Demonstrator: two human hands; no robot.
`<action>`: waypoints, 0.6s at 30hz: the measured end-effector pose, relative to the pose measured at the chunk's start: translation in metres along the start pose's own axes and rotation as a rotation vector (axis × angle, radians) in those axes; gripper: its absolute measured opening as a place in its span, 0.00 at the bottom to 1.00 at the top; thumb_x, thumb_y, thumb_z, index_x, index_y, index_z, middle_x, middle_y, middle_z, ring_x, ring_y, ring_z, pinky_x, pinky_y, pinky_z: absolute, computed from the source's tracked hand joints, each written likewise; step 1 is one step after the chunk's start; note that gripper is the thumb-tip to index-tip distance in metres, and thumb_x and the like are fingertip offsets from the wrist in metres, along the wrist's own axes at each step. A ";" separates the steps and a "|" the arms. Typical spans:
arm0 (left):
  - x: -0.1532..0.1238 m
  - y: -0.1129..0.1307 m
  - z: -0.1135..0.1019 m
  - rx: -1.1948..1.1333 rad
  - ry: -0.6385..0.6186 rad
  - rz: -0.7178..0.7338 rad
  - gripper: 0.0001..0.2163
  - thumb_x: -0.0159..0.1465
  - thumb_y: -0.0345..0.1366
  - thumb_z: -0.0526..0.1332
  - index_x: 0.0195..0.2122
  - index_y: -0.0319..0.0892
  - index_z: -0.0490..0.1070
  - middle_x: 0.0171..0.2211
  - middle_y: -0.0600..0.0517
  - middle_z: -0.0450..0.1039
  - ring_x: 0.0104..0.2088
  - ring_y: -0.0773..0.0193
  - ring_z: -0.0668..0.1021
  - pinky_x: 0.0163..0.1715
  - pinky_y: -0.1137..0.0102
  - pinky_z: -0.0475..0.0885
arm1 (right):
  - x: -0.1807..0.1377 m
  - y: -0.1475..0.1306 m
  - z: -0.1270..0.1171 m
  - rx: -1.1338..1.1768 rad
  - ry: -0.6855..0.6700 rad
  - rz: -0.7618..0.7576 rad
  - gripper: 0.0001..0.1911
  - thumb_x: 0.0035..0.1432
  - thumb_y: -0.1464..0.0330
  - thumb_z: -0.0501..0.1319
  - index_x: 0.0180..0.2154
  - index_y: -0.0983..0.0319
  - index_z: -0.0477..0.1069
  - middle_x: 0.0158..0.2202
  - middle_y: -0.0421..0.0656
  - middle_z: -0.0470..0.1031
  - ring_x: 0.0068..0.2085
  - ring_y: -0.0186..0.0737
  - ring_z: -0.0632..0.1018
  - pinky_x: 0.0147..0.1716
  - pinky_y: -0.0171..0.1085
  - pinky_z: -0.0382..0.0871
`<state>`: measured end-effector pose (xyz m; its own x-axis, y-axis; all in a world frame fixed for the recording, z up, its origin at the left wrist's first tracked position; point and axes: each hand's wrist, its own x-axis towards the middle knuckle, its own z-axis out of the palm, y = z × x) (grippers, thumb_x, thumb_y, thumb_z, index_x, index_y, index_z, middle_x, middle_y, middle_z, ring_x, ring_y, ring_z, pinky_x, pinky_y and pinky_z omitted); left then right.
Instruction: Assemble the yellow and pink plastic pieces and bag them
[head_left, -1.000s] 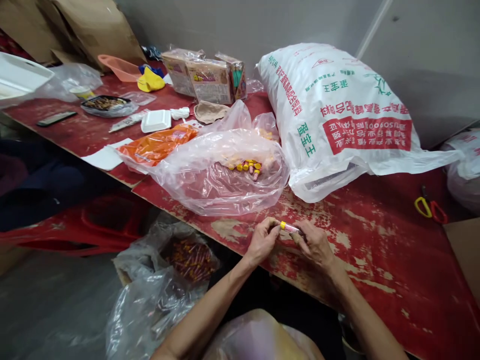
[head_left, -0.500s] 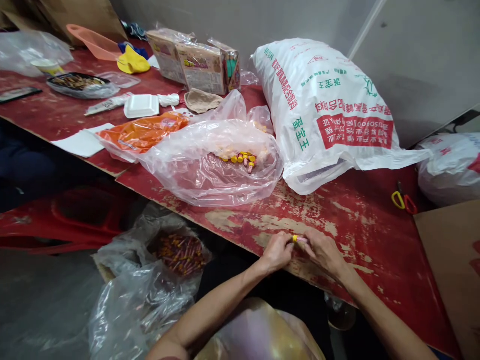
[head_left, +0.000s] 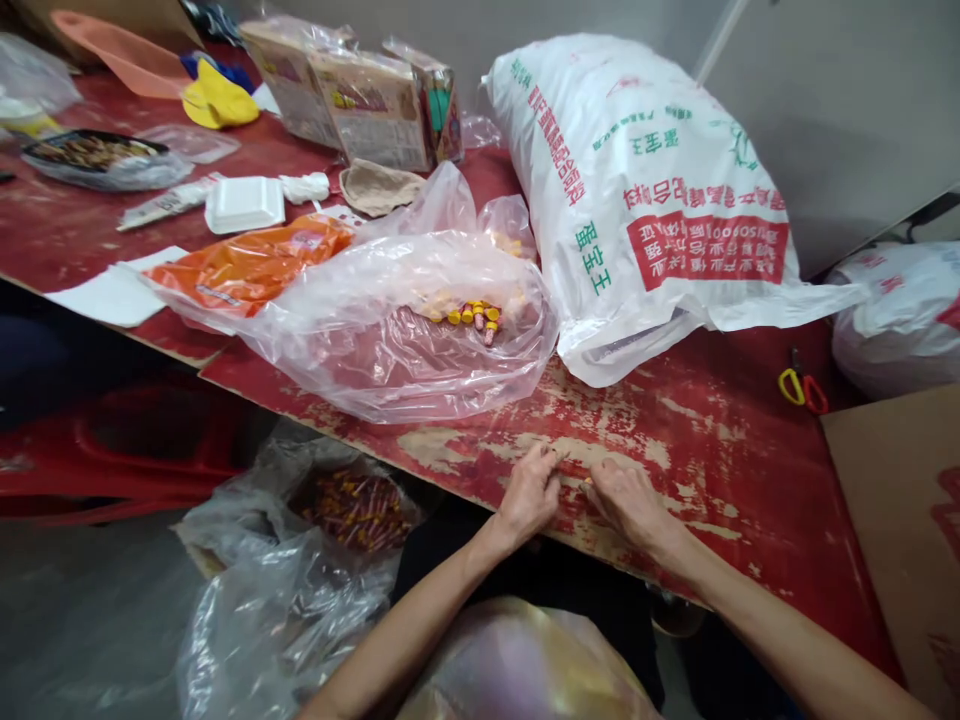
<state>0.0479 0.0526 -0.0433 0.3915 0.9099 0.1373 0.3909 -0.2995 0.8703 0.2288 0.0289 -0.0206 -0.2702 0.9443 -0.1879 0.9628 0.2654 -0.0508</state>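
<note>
Just over the table's near edge, my left hand (head_left: 531, 492) is closed, its fingertips bunched together; whatever they may hold is hidden. My right hand (head_left: 628, 502) is a short gap to the right, also closed, with a speck of orange-yellow showing at its fingertips. That speck looks like the end of a small yellow-capped pink tube, mostly covered by the fingers. Beyond the hands lies an open clear plastic bag (head_left: 352, 375) with several yellow-capped tubes (head_left: 478, 316) inside. Below the table, at the left, a plastic-lined container holds a heap of similar tubes (head_left: 360, 508).
A large white printed sack (head_left: 600, 150) stands at the back. Scissors (head_left: 802, 390) lie right, near a cardboard box (head_left: 900, 500). An orange bag (head_left: 255, 265), white foam box (head_left: 245, 204), wrapped packages (head_left: 371, 105) and food tray (head_left: 97, 155) occupy the left. A red chair (head_left: 97, 440) is below.
My hands have moved apart, the left one shifting left. The yellow-capped tube that showed between them is now almost wholly out of sight. The view has shifted slightly.
</note>
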 end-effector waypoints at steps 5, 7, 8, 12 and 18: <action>-0.014 0.002 0.007 0.031 -0.118 0.159 0.23 0.55 0.23 0.55 0.53 0.41 0.63 0.49 0.44 0.69 0.49 0.57 0.72 0.50 0.63 0.69 | 0.001 -0.019 0.000 0.513 0.080 -0.084 0.11 0.62 0.66 0.48 0.36 0.60 0.68 0.32 0.44 0.74 0.33 0.41 0.74 0.34 0.38 0.67; -0.024 0.000 -0.003 0.104 -0.122 0.168 0.19 0.60 0.26 0.53 0.54 0.39 0.63 0.44 0.44 0.72 0.45 0.57 0.74 0.47 0.63 0.71 | 0.003 -0.034 -0.003 0.794 0.063 -0.090 0.13 0.63 0.63 0.47 0.40 0.60 0.67 0.36 0.44 0.75 0.36 0.40 0.75 0.36 0.38 0.69; -0.030 -0.002 -0.012 0.146 -0.112 0.159 0.17 0.62 0.28 0.52 0.53 0.39 0.63 0.41 0.44 0.73 0.42 0.58 0.76 0.44 0.64 0.72 | 0.005 -0.040 -0.005 0.887 0.048 -0.095 0.14 0.64 0.63 0.46 0.43 0.59 0.67 0.39 0.44 0.74 0.38 0.39 0.75 0.38 0.37 0.69; -0.072 -0.016 -0.066 0.254 0.025 0.038 0.13 0.67 0.36 0.49 0.48 0.42 0.68 0.37 0.47 0.74 0.37 0.62 0.77 0.38 0.70 0.73 | 0.034 -0.021 -0.015 0.775 0.140 -0.099 0.15 0.62 0.62 0.48 0.44 0.59 0.68 0.40 0.44 0.74 0.40 0.41 0.75 0.39 0.38 0.68; -0.145 -0.052 -0.144 0.503 0.326 -0.307 0.13 0.64 0.44 0.53 0.42 0.45 0.73 0.37 0.50 0.75 0.35 0.62 0.79 0.35 0.71 0.73 | 0.129 0.086 -0.032 -0.002 0.378 0.294 0.19 0.62 0.65 0.47 0.48 0.66 0.69 0.47 0.55 0.71 0.42 0.51 0.74 0.37 0.43 0.67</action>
<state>-0.1492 -0.0228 -0.0403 -0.0397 0.9916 0.1231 0.8158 -0.0389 0.5770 0.2764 0.1796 -0.0179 0.0312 0.9840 0.1757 0.9986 -0.0232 -0.0471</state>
